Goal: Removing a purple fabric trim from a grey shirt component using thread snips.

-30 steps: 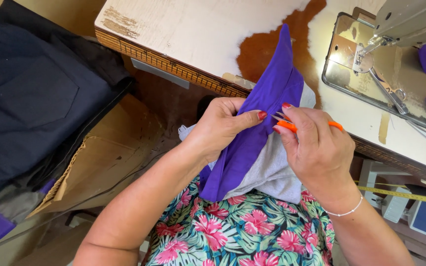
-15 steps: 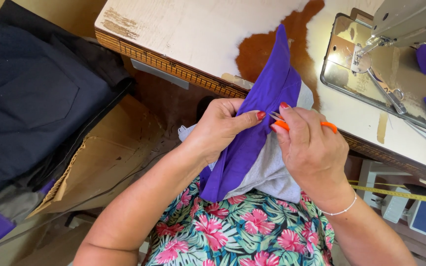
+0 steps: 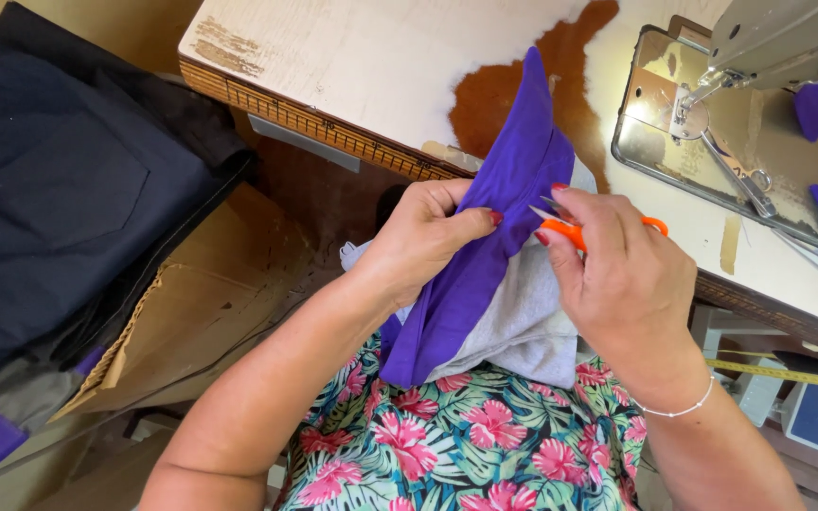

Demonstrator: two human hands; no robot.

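Head view: we see our left hand [image 3: 423, 241] pinching the purple cloth [image 3: 485, 255] between thumb and fingers, its grip shut tight on a fold just off the near edge of the desk [image 3: 352, 66]. Our right hand [image 3: 622, 274] has its grip closed around orange snips [image 3: 575, 230], whose blades touch the cloth close to the left thumb. The cloth rises in a point over the desk's near edge and hangs down into our lap, with grey cloth [image 3: 523, 326] sewn to it underneath. A sewing machine [image 3: 778, 43] stands at the desk's far right corner. Dark garments [image 3: 49, 189] lie piled to the left, off the desk. A yellow tape [image 3: 788, 374] runs below the desk's right edge.
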